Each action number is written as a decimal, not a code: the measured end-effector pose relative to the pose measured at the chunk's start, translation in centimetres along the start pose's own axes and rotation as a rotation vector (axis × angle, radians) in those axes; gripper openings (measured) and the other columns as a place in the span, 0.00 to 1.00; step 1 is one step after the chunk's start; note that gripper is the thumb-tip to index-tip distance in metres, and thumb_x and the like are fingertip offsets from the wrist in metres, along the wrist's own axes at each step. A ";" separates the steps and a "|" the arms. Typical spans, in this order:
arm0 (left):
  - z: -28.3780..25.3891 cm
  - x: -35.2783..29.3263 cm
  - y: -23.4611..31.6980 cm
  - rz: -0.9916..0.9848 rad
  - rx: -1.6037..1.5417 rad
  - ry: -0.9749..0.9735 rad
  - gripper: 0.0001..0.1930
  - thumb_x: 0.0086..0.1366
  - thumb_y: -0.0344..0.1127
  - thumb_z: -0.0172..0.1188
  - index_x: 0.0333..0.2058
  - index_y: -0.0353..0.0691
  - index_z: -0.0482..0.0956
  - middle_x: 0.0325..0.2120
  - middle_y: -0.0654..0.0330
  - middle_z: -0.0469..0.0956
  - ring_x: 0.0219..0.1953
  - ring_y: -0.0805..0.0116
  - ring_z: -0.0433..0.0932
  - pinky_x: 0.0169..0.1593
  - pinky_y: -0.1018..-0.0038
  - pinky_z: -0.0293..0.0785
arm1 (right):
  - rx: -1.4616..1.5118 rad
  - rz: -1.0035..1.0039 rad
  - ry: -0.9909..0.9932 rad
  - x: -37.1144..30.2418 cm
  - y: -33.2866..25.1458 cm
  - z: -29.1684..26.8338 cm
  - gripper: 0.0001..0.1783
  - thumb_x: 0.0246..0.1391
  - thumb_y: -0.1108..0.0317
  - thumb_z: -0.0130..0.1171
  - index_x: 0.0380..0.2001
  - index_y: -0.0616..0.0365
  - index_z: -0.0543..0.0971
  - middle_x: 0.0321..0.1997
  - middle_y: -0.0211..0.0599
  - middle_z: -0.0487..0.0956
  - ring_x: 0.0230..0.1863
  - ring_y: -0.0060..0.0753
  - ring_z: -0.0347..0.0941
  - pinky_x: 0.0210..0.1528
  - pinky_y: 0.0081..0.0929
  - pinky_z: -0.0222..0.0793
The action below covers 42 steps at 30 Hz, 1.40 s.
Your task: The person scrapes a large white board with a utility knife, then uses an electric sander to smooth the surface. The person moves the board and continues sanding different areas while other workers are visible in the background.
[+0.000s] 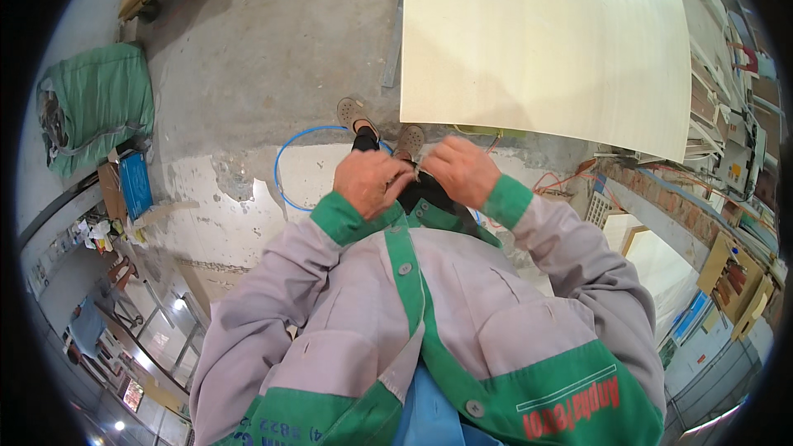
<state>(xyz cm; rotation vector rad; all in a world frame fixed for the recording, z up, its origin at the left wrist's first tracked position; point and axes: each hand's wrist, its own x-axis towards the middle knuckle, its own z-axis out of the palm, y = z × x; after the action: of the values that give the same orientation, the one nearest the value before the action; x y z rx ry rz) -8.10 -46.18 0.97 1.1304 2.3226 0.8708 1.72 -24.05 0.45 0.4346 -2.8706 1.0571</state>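
Note:
In front of my waist, my left hand point(372, 182) and my right hand point(461, 170) come close together with their fingers curled. Both are pinched closed at the fingertips, around something too small to make out. Below them hangs the lower edge of my grey and green jacket point(405, 268), with a buttoned green strip down its front. Beyond my hands, my feet stand on the floor in brown clogs point(355, 113).
A large pale board point(545, 41) lies ahead to the right. A blue hose point(279, 167) loops over the worn concrete floor point(273, 41). Far left stands a green-covered bundle point(103, 103) above a blue box point(136, 185). Wood strips point(706, 107) and orange cords point(555, 182) lie at the right.

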 end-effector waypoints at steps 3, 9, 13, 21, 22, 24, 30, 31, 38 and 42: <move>0.7 0.7 0.0 -0.610 -0.483 0.048 0.20 0.72 0.50 0.61 0.50 0.40 0.85 0.40 0.57 0.87 0.42 0.63 0.85 0.49 0.68 0.78 | 0.062 0.136 0.090 -3.6 -0.8 -0.9 0.13 0.47 0.78 0.63 0.38 0.58 0.81 0.37 0.40 0.79 0.41 0.47 0.75 0.44 0.40 0.73; 3.3 6.0 -3.8 -0.577 -0.969 0.029 0.25 0.73 0.48 0.63 0.55 0.29 0.81 0.34 0.67 0.79 0.37 0.77 0.75 0.42 0.77 0.72 | 0.051 0.372 0.315 -5.4 0.0 -2.0 0.10 0.54 0.81 0.65 0.40 0.59 0.83 0.38 0.41 0.81 0.41 0.47 0.77 0.41 0.40 0.74; 3.9 4.7 -3.9 -0.463 -1.019 0.040 0.25 0.74 0.44 0.63 0.61 0.30 0.77 0.43 0.62 0.80 0.43 0.76 0.74 0.49 0.77 0.71 | 0.093 0.411 0.382 -5.1 -0.7 -1.7 0.10 0.54 0.80 0.66 0.40 0.59 0.83 0.38 0.41 0.81 0.40 0.47 0.78 0.40 0.38 0.75; 2.4 3.2 -3.8 -0.425 -0.854 0.071 0.26 0.70 0.33 0.61 0.66 0.36 0.73 0.57 0.51 0.80 0.57 0.64 0.78 0.63 0.69 0.71 | 0.016 0.260 0.416 -0.9 0.9 -0.8 0.10 0.53 0.79 0.66 0.39 0.58 0.84 0.37 0.40 0.81 0.39 0.46 0.77 0.41 0.39 0.74; 1.7 3.4 -3.6 -0.237 -0.640 0.216 0.25 0.69 0.32 0.63 0.63 0.37 0.75 0.55 0.51 0.81 0.55 0.61 0.79 0.63 0.67 0.71 | -0.027 0.221 0.425 0.4 1.5 -0.7 0.10 0.52 0.78 0.66 0.39 0.57 0.84 0.37 0.40 0.81 0.39 0.46 0.77 0.41 0.39 0.74; -0.3 4.7 -3.1 0.053 -0.174 0.427 0.22 0.65 0.31 0.65 0.58 0.40 0.81 0.51 0.52 0.83 0.52 0.56 0.81 0.61 0.64 0.73 | -0.088 0.156 0.412 3.6 2.5 -0.7 0.09 0.52 0.77 0.66 0.39 0.58 0.84 0.37 0.40 0.80 0.39 0.46 0.76 0.41 0.39 0.74; -3.4 6.7 -2.5 0.117 0.192 0.255 0.08 0.58 0.35 0.71 0.38 0.49 0.86 0.33 0.61 0.82 0.37 0.53 0.79 0.43 0.59 0.74 | -0.114 -0.012 0.329 6.1 2.9 0.1 0.09 0.52 0.77 0.62 0.38 0.59 0.82 0.37 0.41 0.79 0.39 0.48 0.76 0.43 0.41 0.74; -3.0 6.1 -2.5 0.164 0.156 0.269 0.07 0.58 0.36 0.71 0.36 0.49 0.86 0.31 0.61 0.81 0.35 0.53 0.79 0.41 0.58 0.73 | -0.099 -0.074 0.323 5.8 2.9 0.2 0.09 0.52 0.77 0.61 0.38 0.59 0.82 0.37 0.41 0.79 0.39 0.48 0.76 0.43 0.41 0.74; -0.4 4.9 -3.6 0.058 0.164 0.370 0.03 0.59 0.36 0.70 0.32 0.49 0.85 0.25 0.60 0.78 0.31 0.54 0.77 0.35 0.59 0.70 | -0.127 -0.098 0.265 6.4 3.9 -0.7 0.13 0.43 0.76 0.64 0.37 0.58 0.80 0.36 0.39 0.78 0.38 0.46 0.74 0.42 0.40 0.72; -1.7 4.7 -2.4 0.100 0.114 0.405 0.06 0.57 0.34 0.73 0.34 0.49 0.86 0.25 0.60 0.79 0.30 0.55 0.78 0.33 0.60 0.69 | -0.094 -0.246 0.284 7.2 3.4 -0.9 0.14 0.42 0.77 0.63 0.36 0.57 0.79 0.36 0.39 0.77 0.37 0.45 0.74 0.41 0.39 0.72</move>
<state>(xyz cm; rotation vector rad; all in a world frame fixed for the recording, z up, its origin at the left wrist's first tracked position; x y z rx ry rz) -13.19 -44.13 0.17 1.2179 2.6885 1.1028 -6.21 -22.74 0.06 0.5637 -2.5275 0.8608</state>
